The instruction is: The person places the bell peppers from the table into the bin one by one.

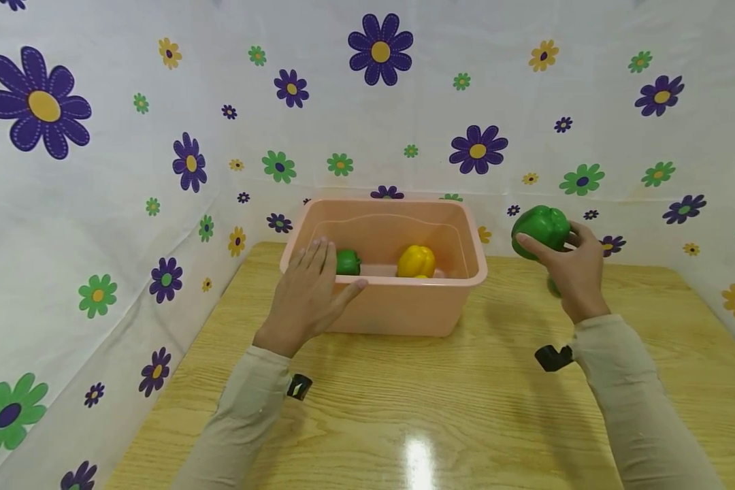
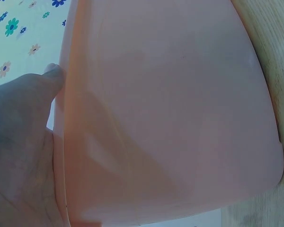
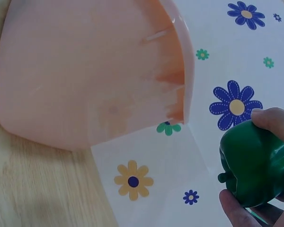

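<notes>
My right hand point(image 1: 578, 269) holds a green bell pepper point(image 1: 540, 231) in the air, to the right of a pink plastic bin point(image 1: 398, 306). In the right wrist view the thumb and fingers curl round this pepper point(image 3: 255, 163), whose short stem points left. My left hand point(image 1: 309, 289) rests on the bin's front left rim with its fingers straight; in the left wrist view the thumb touches that rim. Inside the bin lie another green bell pepper point(image 1: 348, 263) and a yellow bell pepper point(image 1: 416, 261). A bit of yellow shows below the latter, mostly hidden by the front rim.
A further green object point(image 1: 554, 286) sits on the wooden table point(image 1: 367, 395), largely hidden behind my right hand. White flower-patterned cloth point(image 1: 318, 129) hangs behind the table and along its sides. A small black device point(image 1: 553, 357) is on my right wrist.
</notes>
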Action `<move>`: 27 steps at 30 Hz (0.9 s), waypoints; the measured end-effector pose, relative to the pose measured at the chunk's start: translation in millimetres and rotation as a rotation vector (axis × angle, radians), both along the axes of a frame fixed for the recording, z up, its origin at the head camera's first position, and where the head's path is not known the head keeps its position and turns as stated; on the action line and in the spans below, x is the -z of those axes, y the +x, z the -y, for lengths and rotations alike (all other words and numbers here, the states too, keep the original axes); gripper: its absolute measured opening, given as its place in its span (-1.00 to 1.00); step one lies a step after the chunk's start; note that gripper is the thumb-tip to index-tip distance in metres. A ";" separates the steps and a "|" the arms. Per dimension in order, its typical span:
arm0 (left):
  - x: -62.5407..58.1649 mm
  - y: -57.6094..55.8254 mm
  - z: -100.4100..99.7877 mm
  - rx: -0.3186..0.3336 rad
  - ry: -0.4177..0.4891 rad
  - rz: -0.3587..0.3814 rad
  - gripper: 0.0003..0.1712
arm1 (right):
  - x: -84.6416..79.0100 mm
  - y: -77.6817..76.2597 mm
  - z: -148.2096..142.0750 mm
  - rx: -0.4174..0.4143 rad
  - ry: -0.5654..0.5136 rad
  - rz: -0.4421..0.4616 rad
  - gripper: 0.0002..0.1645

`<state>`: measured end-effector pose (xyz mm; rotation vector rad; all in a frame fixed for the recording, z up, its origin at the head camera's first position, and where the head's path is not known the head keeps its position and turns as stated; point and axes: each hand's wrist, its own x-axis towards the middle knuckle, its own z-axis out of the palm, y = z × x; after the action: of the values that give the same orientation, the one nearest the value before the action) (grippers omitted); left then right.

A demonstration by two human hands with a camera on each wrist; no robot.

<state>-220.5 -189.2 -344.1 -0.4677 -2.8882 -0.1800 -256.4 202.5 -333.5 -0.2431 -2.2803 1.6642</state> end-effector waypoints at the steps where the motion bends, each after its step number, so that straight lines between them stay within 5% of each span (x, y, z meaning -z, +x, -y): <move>1: 0.1 0.1 0.2 0.003 -0.001 -0.001 0.06 | -1.0 0.6 1.2 0.000 -0.001 -0.003 0.12; 27: 3.6 2.7 3.9 0.024 -0.003 -0.039 0.07 | -15.6 7.3 41.9 -0.125 0.001 -0.136 0.05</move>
<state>-217.8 -193.0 -347.7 -0.5005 -2.8462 -0.1691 -249.2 160.6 -317.9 0.0137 -2.2354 1.6836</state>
